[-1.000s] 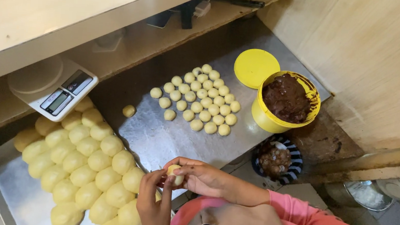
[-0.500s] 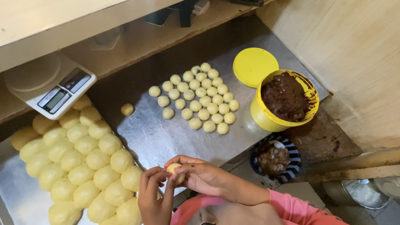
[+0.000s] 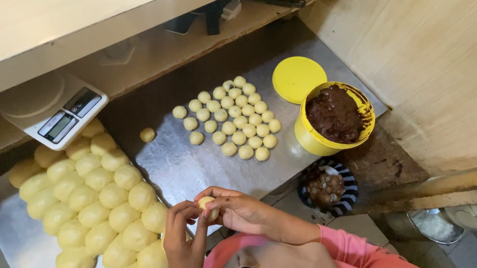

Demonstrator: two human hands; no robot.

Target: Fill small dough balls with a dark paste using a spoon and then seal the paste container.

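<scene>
A small round dough ball (image 3: 207,203), with no long axis, sits pinched between the closed fingertips of the left hand (image 3: 184,245) below and the right hand (image 3: 245,212) beside it, over the steel table (image 3: 188,167) edge, next to big dough balls (image 3: 109,209).

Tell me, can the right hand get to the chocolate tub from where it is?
Probably yes. The right hand is pinching a small dough ball together with the left hand, but bare metal table lies between it and the tub, whose lid is off.
</scene>
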